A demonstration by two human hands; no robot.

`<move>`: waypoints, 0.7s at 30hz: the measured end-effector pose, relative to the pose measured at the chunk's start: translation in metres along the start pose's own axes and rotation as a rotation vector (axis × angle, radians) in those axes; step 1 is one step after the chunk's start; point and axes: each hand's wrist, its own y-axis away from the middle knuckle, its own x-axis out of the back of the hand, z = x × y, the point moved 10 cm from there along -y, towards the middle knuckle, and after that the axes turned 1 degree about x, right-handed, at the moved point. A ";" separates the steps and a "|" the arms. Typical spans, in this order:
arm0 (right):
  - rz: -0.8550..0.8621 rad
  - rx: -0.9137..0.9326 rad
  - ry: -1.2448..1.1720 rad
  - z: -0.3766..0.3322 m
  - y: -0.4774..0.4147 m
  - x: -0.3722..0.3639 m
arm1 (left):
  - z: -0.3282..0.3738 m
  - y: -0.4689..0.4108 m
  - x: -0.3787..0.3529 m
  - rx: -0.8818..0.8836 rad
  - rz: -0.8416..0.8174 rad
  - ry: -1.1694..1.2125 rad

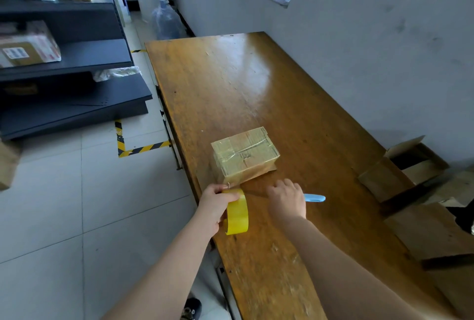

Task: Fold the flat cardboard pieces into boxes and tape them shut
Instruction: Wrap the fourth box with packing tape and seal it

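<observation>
Head camera looks steeply down, close over the table point(230, 83)

A wooden table point(230, 75) stands against a grey wall point(359, 37), dark shelving point(77, 50) across the tiled floor point(64, 204).

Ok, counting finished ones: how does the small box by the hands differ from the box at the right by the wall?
The small box is closed, glossy tape over its top and sides; the box by the wall stands open, flaps up, dark inside. The small box sits in the middle of the table; the box by the wall at its right edge. Both are brown cardboard.
</observation>
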 end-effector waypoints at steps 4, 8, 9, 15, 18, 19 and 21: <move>-0.171 -0.167 -0.229 0.035 0.020 -0.047 | 0.003 -0.002 0.003 -0.015 -0.010 -0.031; -0.209 -0.199 -0.175 0.039 0.025 -0.059 | 0.004 -0.003 0.003 -0.007 -0.021 -0.030; -0.139 -0.220 -0.156 0.040 0.021 -0.049 | 0.004 -0.003 0.003 -0.006 -0.022 -0.030; 0.481 0.102 -0.324 -0.019 -0.013 0.075 | 0.006 -0.004 0.000 0.007 -0.067 -0.021; 0.303 0.275 -0.222 -0.057 -0.038 0.073 | 0.005 -0.006 0.001 0.023 -0.071 -0.035; 0.245 0.304 -0.200 -0.063 -0.045 0.067 | 0.005 -0.007 0.002 0.027 -0.069 -0.040; 0.177 0.323 -0.174 -0.068 -0.053 0.055 | 0.004 -0.009 0.003 0.037 -0.071 -0.047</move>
